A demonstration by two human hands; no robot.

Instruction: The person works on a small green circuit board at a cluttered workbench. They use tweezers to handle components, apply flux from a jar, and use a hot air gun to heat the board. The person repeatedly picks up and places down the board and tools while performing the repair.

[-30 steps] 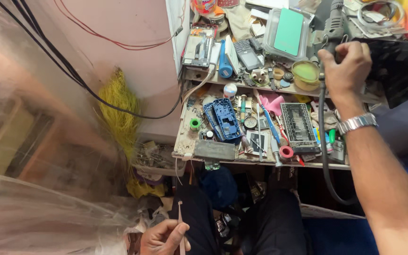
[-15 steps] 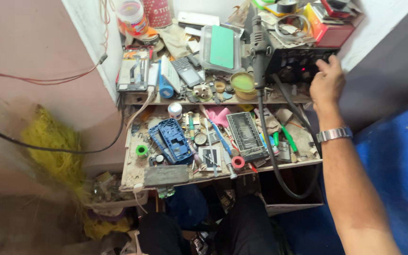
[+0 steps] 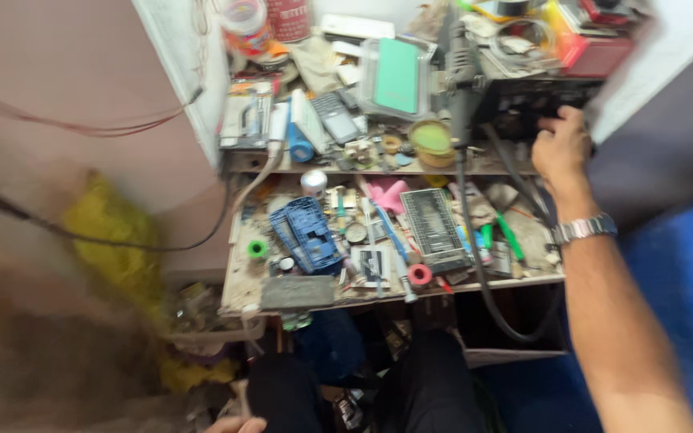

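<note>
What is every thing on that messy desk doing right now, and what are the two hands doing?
right hand: stretched out, fingers on the front of the dark box.
dark box: on the upper shelf, clutter piled on top.
wristwatch: strapped on the right wrist.
left hand: low by the lap, mostly out of view, grip unclear.
blue plastic frame: lying flat on the desk.
green-backed case: lying tilted on the shelf.
thick black cable: hanging down over the desk edge.

Cluttered workbench (image 3: 515,282), blue plastic part (image 3: 306,234), red tape roll (image 3: 419,275)
</note>
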